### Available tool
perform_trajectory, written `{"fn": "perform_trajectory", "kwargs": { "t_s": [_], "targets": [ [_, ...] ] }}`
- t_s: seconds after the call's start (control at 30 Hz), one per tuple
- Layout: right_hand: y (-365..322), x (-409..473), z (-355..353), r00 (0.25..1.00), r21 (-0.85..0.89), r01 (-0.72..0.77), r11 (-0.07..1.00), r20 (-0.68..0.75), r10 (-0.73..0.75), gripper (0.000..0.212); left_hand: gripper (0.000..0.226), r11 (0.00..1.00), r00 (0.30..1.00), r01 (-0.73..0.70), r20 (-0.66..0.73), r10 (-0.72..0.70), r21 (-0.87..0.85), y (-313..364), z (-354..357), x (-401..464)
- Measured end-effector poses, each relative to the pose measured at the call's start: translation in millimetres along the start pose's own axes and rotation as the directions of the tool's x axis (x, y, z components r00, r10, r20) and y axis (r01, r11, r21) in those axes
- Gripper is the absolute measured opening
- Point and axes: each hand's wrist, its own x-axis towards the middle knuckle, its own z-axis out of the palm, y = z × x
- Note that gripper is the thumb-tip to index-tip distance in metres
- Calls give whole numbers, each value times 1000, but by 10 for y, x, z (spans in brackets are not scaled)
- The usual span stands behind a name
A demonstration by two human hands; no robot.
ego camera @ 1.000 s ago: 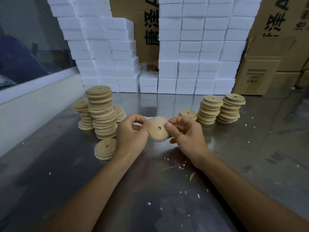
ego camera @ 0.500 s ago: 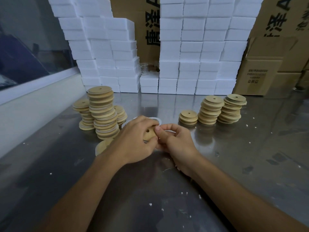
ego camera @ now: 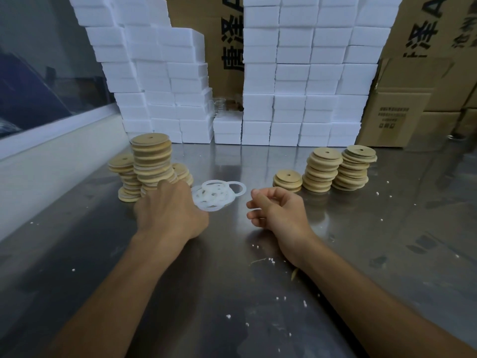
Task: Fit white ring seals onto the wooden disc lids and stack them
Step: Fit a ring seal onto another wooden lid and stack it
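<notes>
1. Ring seals (ego camera: 216,195): loose white pile on the counter (ego camera: 232,293), between the hands. Likely thin, floppy and light; pinch one at its rim to peel it off the pile.
2. Wooden disc lids (ego camera: 287,180): stiff, light, probably slick on steel; grip by the edge. Bare stacks sit right, tall sealed stack (ego camera: 152,161) left.
3. Orientation: discs lie flat, centre holes up; round, so no long axis.
4. Left hand (ego camera: 170,213): knuckles up at the tall stack's base, grip hidden, cannot tell. Right hand (ego camera: 277,210): loosely curled, holding nothing.
</notes>
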Motion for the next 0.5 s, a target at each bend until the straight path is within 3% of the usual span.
{"fn": "perform_trajectory", "kwargs": {
  "t_s": [0.17, 0.37, 0.5],
  "targets": [
    [8, -13, 4, 999, -63, 35, 997, 25, -34, 10, 15, 998, 998, 59, 4, -60, 34, 13, -7, -12],
    [35, 3, -22, 996, -98, 83, 992, 27, -81, 12, 16, 995, 998, 66, 4, -67, 73, 30, -41, -42],
    [56, 79, -111, 976, -258, 190, 947, -55, -211, 13, 13, 997, 991, -79, -108, 81, 28, 69, 11, -15]
  ]
}}
